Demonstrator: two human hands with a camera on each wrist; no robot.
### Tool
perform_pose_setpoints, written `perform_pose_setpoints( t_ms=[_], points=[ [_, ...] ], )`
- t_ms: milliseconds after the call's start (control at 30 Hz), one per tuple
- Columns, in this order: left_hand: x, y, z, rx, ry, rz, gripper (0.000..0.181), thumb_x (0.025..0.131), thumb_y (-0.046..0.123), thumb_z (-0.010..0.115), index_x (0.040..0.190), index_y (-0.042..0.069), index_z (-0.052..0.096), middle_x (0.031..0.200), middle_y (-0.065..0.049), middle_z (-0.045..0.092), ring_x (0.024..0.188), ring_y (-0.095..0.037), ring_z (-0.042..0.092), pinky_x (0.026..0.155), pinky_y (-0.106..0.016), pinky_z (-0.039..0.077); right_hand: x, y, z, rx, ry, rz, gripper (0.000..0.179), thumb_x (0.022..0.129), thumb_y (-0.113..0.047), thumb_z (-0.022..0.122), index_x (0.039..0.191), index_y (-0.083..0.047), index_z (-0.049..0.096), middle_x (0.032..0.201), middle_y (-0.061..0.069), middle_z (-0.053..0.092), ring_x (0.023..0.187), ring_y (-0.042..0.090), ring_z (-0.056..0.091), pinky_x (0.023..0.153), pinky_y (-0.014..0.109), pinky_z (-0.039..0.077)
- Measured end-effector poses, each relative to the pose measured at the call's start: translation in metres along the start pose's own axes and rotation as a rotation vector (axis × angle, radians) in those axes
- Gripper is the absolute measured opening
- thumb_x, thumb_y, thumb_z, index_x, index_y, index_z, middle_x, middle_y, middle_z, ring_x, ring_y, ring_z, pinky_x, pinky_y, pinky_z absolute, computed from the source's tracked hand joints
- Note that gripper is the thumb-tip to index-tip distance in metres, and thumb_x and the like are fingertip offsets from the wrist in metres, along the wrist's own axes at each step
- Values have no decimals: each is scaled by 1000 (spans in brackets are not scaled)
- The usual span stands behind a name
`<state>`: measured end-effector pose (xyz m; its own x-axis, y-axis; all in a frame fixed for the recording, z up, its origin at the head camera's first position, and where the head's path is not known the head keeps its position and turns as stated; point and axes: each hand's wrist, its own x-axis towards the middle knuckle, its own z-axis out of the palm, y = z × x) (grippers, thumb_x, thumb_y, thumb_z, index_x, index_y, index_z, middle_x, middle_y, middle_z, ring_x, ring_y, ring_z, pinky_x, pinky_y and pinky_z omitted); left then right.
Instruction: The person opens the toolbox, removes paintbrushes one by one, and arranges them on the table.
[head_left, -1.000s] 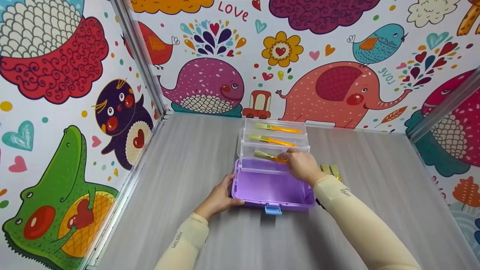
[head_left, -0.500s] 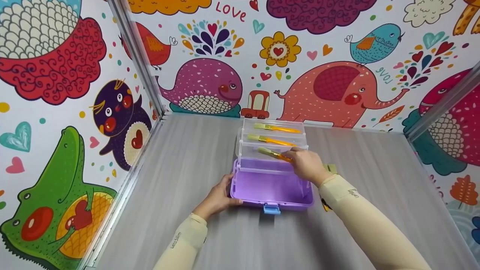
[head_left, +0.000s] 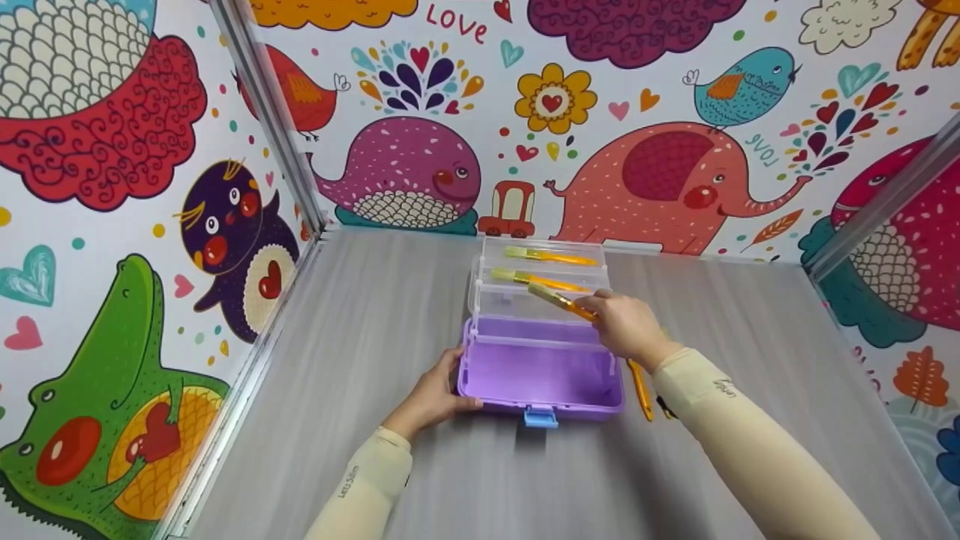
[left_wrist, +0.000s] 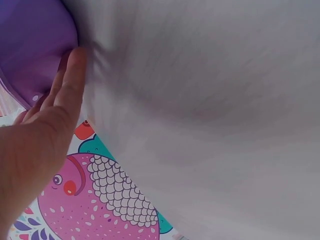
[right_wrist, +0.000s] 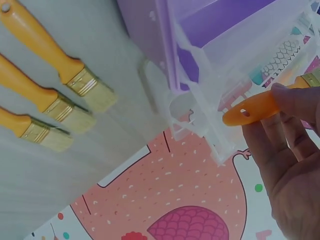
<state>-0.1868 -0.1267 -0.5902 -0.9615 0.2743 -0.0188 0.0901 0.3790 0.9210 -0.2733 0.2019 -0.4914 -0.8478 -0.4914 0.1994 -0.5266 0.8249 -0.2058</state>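
A purple storage box with a blue latch stands open, its clear trays fanned out in steps behind it. My left hand lies against the box's left front corner, straight fingers along the side wall and thumb at the front. Above the lowest tray, my right hand pinches a paintbrush by its orange handle, bristles pointing left and up. In the right wrist view the handle's end sticks out past the thumb. One paintbrush lies in the top tray, another in the middle one.
Three more paintbrushes lie side by side on the grey table, right of the box; my right arm partly covers them in the head view. Cartoon-printed walls enclose the table at the back and sides.
My right hand has drawn the paintbrush right and up from the lowest tray. The left hand stays at the box's corner. The head view has shifted slightly.
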Motion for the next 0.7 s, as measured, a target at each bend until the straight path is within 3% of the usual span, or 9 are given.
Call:
perform_pose_setpoints(
  t_ms=[267, 500, 700],
  points=[
    [0, 0, -1, -6, 2, 10, 97, 70, 5, 89, 148, -3, 32, 145, -28, 46, 134, -39, 44, 114, -50, 28, -13, 11, -10, 57, -23, 45, 39, 85, 5, 71, 121, -9, 71, 109, 14, 69, 87, 31, 68, 77, 50, 57],
    [-1, 1, -2, 19, 4, 0, 97, 70, 8, 89, 148, -2, 33, 145, -27, 47, 134, -40, 44, 114, -51, 28, -28, 28, -11, 136, 6, 68, 39, 84, 9, 68, 120, -4, 70, 105, 13, 68, 89, 31, 69, 77, 49, 58],
    [0, 1, -2, 27, 2, 0, 96, 70, 7, 89, 148, -1, 34, 145, -26, 47, 135, -40, 43, 114, -52, 27, -39, 39, -11, 180, -39, 163, 43, 85, 11, 65, 125, -4, 67, 109, 14, 66, 93, 34, 68, 77, 50, 58]
  ],
)
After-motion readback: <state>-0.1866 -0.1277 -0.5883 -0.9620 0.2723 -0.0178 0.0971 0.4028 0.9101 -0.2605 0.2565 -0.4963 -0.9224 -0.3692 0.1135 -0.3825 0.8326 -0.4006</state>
